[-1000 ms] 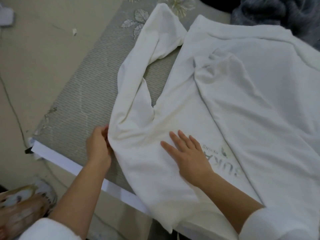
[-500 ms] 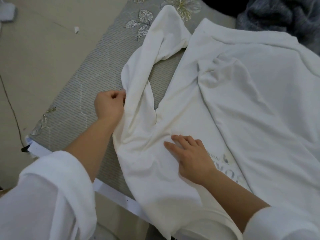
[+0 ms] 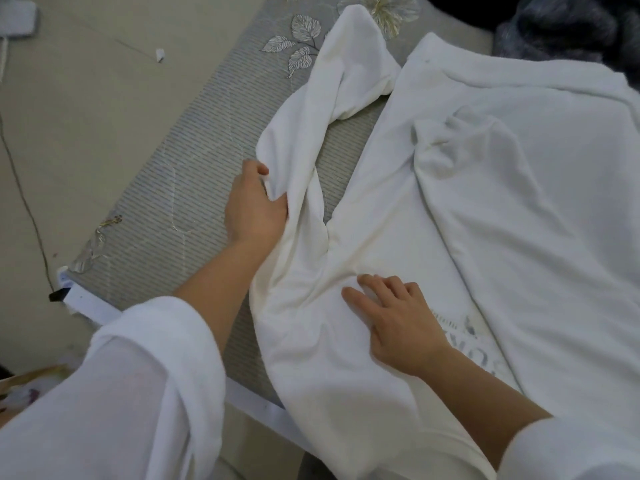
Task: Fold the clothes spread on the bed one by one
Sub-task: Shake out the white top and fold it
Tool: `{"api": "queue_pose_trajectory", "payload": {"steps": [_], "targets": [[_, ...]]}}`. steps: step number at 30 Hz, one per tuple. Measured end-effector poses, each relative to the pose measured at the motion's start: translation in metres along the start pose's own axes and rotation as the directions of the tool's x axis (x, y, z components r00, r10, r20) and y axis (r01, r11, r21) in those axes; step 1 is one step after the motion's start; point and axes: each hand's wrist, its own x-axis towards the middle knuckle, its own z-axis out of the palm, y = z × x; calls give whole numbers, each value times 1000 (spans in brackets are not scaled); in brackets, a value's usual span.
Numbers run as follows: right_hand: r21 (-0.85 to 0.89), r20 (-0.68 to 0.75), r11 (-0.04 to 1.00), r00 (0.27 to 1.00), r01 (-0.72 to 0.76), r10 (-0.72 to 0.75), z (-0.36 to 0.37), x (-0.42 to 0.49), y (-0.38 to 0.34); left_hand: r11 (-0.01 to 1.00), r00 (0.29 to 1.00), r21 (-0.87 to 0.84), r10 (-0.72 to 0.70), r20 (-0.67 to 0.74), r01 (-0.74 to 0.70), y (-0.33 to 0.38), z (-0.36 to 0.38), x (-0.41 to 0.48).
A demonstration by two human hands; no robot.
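Bed (image 3: 180,188): grey striped cover with a leaf pattern, lying under both hands and stretching out to the left of the left hand; its white edge runs below the left forearm.
Shirt (image 3: 519,237): white, long-sleeved, spread on the bed. Most of it lies to the right of and beyond the right hand. Its near part hangs over the bed edge between the two forearms.
Floor (image 3: 86,116): pale, well to the left of the left hand, with a thin cable (image 3: 24,195) running across it.
Blanket (image 3: 568,29): dark and fluffy, far beyond the right hand, at the top edge of the shirt.
Shirt sleeve (image 3: 332,91): rumpled, looping from the shoulder down to the left hand, with bare bed showing inside the loop.
Left hand (image 3: 254,206): fingers and thumb curled round a bunch of the shirt sleeve, gripping it just above the bed.
Right hand (image 3: 398,323): fingers spread and slightly bent, palm down, pressing the shirt's body flat; it grasps nothing.
Lettering (image 3: 474,341): faded grey print on the shirt, just right of the right hand's wrist.
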Motion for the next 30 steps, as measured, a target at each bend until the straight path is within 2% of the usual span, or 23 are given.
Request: {"api": "queue_pose_trajectory", "payload": {"steps": [2, 3, 6, 9, 13, 15, 17, 19, 21, 23, 25, 27, 28, 29, 30], "targets": [[-4, 3, 1000, 1000, 13, -13, -1, 2, 2, 986, 998, 156, 49, 49, -56, -2, 1, 4], [-3, 2, 1000, 1000, 17, -17, -1, 2, 2, 985, 997, 165, 49, 57, -57, -4, 1, 6], [4, -9, 1000, 1000, 18, -18, 1, 3, 3, 998, 998, 15, 53, 41, -53, -12, -3, 6], [3, -17, 1000, 1000, 21, -21, 2, 4, 3, 985, 995, -139, 95, -38, -100, -24, -17, 5], [4, -25, 1000, 999, 22, -22, 2, 3, 3, 964, 963, 28, 264, -48, -263, -40, -45, 8], [-1, -22, 1000, 1000, 17, -17, 3, 3, 2, 959, 957, 40, 283, -72, -280, -47, -57, 10], [-5, -34, 1000, 999, 13, -13, 3, 3, 2, 983, 974, -75, 153, -170, -167, -59, -69, 11], [-13, -57, 1000, 998, 14, -14, 2, 3, 2, 951, 963, -307, -112, -246, 32, -69, -81, 11], [-9, -58, 1000, 998, 10, -11, 1, 3, 2, 797, 901, -545, -403, -158, 261, -80, -86, 4], [3, -23, 1000, 1000, -13, 13, -2, 3, 0, 504, 799, -737, -595, 82, 451, -83, -82, -6], [35, 15, 998, 998, -58, 57, -3, 4, -5, 202, 720, -847, -642, 264, 491, -82, -79, -14], [81, 43, 990, 993, -112, 108, -4, 6, -10, -38, 717, -909, -601, 353, 416, -81, -81, -18], [93, 52, 986, 990, -136, 132, -3, 6, -12, -108, 724, -922, -588, 360, 371, -83, -82, -20], [99, 68, 982, 986, -160, 154, -2, 5, -16, -124, 723, -927, -592, 355, 354, -84, -82, -23], [104, 98, 978, 980, -181, 171, 0, 2, -19, -96, 716, -925, -605, 348, 368, -84, -81, -28]]}}
